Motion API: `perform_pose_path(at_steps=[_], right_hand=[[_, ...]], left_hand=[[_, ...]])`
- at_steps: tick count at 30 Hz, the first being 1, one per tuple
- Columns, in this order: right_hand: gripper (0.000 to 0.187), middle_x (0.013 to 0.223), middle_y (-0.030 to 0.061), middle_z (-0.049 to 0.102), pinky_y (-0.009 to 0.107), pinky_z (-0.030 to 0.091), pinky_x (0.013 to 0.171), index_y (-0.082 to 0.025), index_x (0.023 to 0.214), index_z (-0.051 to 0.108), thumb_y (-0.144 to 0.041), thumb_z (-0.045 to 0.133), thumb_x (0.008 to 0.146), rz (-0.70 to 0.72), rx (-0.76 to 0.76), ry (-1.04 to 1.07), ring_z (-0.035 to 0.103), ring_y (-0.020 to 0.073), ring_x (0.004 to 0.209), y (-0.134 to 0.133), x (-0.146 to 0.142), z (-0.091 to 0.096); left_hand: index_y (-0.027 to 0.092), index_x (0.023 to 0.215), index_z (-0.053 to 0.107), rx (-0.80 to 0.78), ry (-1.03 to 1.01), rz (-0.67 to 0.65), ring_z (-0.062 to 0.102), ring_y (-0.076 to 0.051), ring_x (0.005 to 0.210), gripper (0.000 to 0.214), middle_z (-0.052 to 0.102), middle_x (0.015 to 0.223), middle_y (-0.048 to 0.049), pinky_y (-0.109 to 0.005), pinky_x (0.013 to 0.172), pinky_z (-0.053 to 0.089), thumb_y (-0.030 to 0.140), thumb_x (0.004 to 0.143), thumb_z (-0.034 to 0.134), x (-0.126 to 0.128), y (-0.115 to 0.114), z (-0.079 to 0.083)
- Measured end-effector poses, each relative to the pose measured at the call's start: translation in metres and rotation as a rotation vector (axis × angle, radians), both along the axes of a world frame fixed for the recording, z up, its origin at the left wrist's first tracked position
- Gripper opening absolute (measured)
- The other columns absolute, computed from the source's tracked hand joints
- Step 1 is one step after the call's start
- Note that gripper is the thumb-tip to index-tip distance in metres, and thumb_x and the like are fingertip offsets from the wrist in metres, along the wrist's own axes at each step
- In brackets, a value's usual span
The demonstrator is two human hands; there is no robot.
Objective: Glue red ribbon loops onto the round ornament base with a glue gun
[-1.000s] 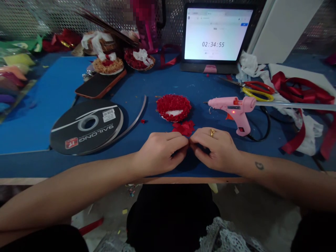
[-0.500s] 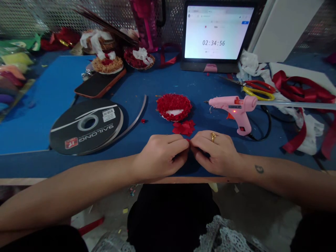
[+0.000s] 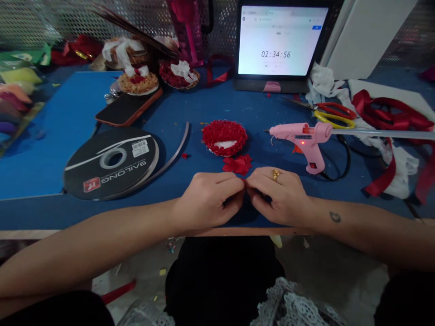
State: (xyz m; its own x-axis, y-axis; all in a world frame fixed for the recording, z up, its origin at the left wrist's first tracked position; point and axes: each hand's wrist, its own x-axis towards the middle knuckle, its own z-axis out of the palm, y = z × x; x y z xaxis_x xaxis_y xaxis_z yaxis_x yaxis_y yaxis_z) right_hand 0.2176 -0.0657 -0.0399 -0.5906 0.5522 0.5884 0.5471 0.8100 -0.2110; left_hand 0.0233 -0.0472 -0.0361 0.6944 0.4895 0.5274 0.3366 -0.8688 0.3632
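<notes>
My left hand (image 3: pixel 212 199) and my right hand (image 3: pixel 277 195) meet at the fingertips just above the table's front edge. Both are closed in a pinch, thumbs against fingers. A trace of red shows where the fingertips come together, but what they hold is mostly hidden. Directly beyond them lies a small pile of red fabric pieces (image 3: pixel 237 164). Behind that pile sits a round pad covered in red ruffled bits (image 3: pixel 224 137), with a bare white patch on its near side. A pink glue gun (image 3: pixel 306 141) lies to the right, its small light glowing.
At left lie a black ribbon spool (image 3: pixel 84 167) and a phone (image 3: pixel 127 107). Decorated round pieces (image 3: pixel 138 84) stand behind. A tablet (image 3: pixel 282 43) shows a timer at the back. Scissors (image 3: pixel 335 118) and dark red ribbon (image 3: pixel 387 111) lie at right.
Almost nothing differs. The whole view has shifted very slightly; both hands keep the same pinched pose at the same spot.
</notes>
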Motion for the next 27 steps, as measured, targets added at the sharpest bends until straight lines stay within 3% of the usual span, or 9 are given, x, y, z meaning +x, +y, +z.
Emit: perform_pose_path(at_steps=[8,17,27], right_hand=[[0.008,0.068,0.0003,0.064,0.025,0.046,0.059,-0.019,0.079,0.055,-0.012,0.053,0.08,0.085,0.018,0.019,0.054,0.0131,0.06,0.009,0.011,0.004],[0.011,0.065,0.0005,0.059,0.024,0.044,0.059,-0.019,0.074,0.053,-0.009,0.049,0.079,0.057,-0.021,0.014,0.053,0.0126,0.061,0.002,0.005,0.002],[0.012,0.067,0.0021,0.059,0.026,0.045,0.06,-0.018,0.076,0.053,-0.009,0.047,0.081,0.041,-0.007,-0.032,0.054,0.0144,0.064,-0.001,0.003,0.0]], left_hand=[[0.016,0.077,0.06,0.055,-0.028,-0.047,0.061,-0.009,0.068,0.014,0.066,0.075,0.0005,-0.019,0.064,0.049,0.01,0.087,0.052,-0.002,0.003,-0.003],[0.016,0.067,0.054,0.002,0.02,-0.055,0.05,-0.008,0.059,0.022,0.055,0.064,0.0025,-0.019,0.055,0.041,0.007,0.086,0.049,-0.001,0.0,-0.001],[0.016,0.065,0.053,-0.001,0.005,-0.063,0.05,-0.008,0.057,0.022,0.056,0.063,0.0022,-0.02,0.052,0.039,0.005,0.084,0.05,-0.001,-0.001,-0.001]])
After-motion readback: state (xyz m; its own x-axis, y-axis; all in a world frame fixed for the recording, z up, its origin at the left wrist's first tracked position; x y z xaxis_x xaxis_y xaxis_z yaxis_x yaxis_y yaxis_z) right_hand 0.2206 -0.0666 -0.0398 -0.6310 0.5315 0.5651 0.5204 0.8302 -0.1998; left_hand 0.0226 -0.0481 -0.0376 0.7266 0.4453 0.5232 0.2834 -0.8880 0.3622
